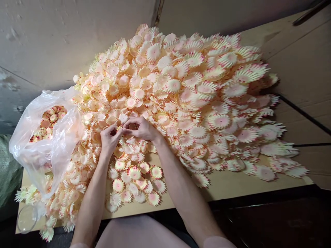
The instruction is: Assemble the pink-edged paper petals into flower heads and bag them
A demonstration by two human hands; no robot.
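Observation:
My left hand (110, 137) and my right hand (139, 128) meet at the fingertips over the middle of a large heap of artificial flower petal layers (181, 86). Both hands are closed in a pinch. Whatever sits between the fingertips is too small to make out. The petal layers are round, cream to pale yellow, with pink centres and pink-red tips. Below my wrists, between the forearms, lies a smaller group of loose petal layers (134, 174).
On the left stands a clear plastic bag (64, 137) holding small red-and-cream pieces (50, 120). A clear round dish (27, 218) rests at the table's (227, 187) front left corner. Walls rise behind. Cardboard (305, 69) and a dark rod (307, 113) are at right.

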